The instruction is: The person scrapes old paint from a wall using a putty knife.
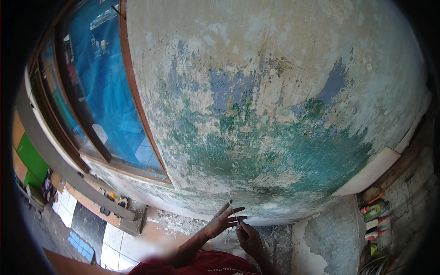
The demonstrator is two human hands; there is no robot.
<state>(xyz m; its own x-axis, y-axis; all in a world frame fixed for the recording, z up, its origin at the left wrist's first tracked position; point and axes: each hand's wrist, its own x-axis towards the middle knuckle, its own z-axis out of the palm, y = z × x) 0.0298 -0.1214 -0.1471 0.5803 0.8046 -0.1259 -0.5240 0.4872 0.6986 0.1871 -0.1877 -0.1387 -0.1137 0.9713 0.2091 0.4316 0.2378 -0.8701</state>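
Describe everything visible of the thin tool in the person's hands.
The thin tool looks like a slim, straight, pale strip, perhaps a blade seen nearly edge-on; its material is unclear. It slants, upper end leaning left, at the lower middle of the view, in front of the peeling wall. The right hand grips its lower end, hiding any handle. It crosses the spread fingers of the left hand; whether they touch it can't be told.
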